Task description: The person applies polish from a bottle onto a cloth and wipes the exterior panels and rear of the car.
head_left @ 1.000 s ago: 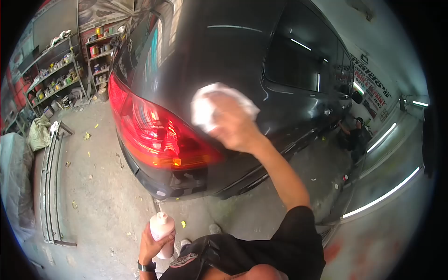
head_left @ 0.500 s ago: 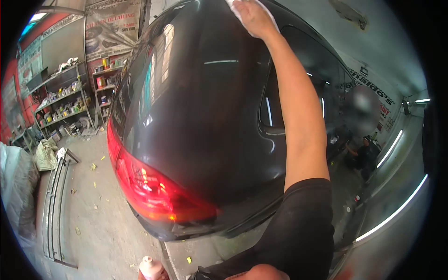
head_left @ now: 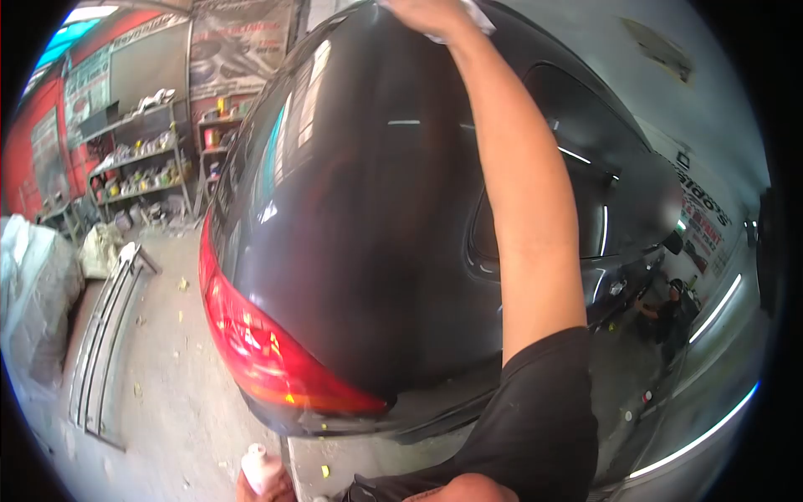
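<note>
My right arm reaches far up over the rear corner of a dark car (head_left: 368, 209). At the top edge of the view, my right hand (head_left: 431, 15) presses a white cloth (head_left: 478, 17) to the paintwork. Part of the cloth sticks out beside the wrist, and the fingertips are partly cut off. Low in the view, my left hand (head_left: 283, 487) is wrapped around a pale bottle (head_left: 261, 467) with a white cap, held upright. The car's red tail light (head_left: 268, 343) lies between the two hands.
Shelves (head_left: 138, 167) with cans and jars line the back left. A metal rack (head_left: 109, 343) lies on the floor near a plastic-covered bundle (head_left: 33, 301). Along the car's side at the right, another person (head_left: 669, 309) crouches. A light tube (head_left: 703, 439) glows at lower right.
My right hand and the cloth have shifted left along the top of the car. The view has turned slightly. My left hand still holds the bottle.
</note>
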`<state>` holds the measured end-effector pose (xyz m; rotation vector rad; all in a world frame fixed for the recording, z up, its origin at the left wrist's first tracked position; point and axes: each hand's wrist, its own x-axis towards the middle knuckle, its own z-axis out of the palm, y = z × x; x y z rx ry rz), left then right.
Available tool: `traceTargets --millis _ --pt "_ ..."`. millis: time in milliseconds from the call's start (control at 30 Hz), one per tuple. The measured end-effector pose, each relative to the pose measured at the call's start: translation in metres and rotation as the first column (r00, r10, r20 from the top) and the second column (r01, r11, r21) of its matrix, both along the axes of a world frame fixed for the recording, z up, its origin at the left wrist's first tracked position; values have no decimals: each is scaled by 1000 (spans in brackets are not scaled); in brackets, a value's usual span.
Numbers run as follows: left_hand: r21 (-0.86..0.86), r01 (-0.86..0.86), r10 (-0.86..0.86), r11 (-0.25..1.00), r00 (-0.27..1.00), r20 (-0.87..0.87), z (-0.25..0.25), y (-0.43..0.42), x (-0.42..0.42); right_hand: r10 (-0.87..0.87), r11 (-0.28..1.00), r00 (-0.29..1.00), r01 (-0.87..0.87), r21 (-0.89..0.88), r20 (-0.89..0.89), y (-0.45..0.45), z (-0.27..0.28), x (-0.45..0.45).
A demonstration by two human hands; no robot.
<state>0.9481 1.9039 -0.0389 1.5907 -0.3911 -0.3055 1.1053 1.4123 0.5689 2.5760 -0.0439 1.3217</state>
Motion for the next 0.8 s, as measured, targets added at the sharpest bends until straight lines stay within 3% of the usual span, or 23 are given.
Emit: traceTargets --millis 33,167,233,300,367,433,567,633,700,733,800 --pt "-5 -2 2 1000 1000 29 -2 -1 -2 68 991 995 -58 -124 78 19 -21 13" --pt "216 12 17 976 992 -129 33 -3 -14 155 966 970 -189 -179 -188 109 -98 -15" --pt "219 36 -29 975 999 -38 20 8 -15 265 877 920 -354 -324 -289 121 -167 0" --pt "218 72 -63 973 997 -49 17 14 -17 430 806 861 -501 -314 -271 168 -236 -39" --pt "266 144 -132 953 989 -63 26 20 -16 614 738 753 -654 -168 -237 192 -307 -47" --pt "238 142 -130 961 989 -65 18 26 -14 622 776 758 -630 24 -196 202 -340 -77" --pt "121 191 -173 974 974 -146 7 40 -13 329 942 941 -321 93 -79 144 -370 -167" --pt "112 220 -205 969 970 -133 12 50 -13 66 981 992 -84 173 103 75 -398 -211" --pt "147 228 -209 963 969 -132 14 60 -13 -143 848 975 34 529 167 -19 -424 -253" --pt "155 231 -214 960 969 -120 12 66 -12 -313 801 905 89 592 287 -54 -428 -261" --pt "179 260 -244 949 964 -105 16 71 -13 -458 710 834 134 692 308 -116 -433 -272"
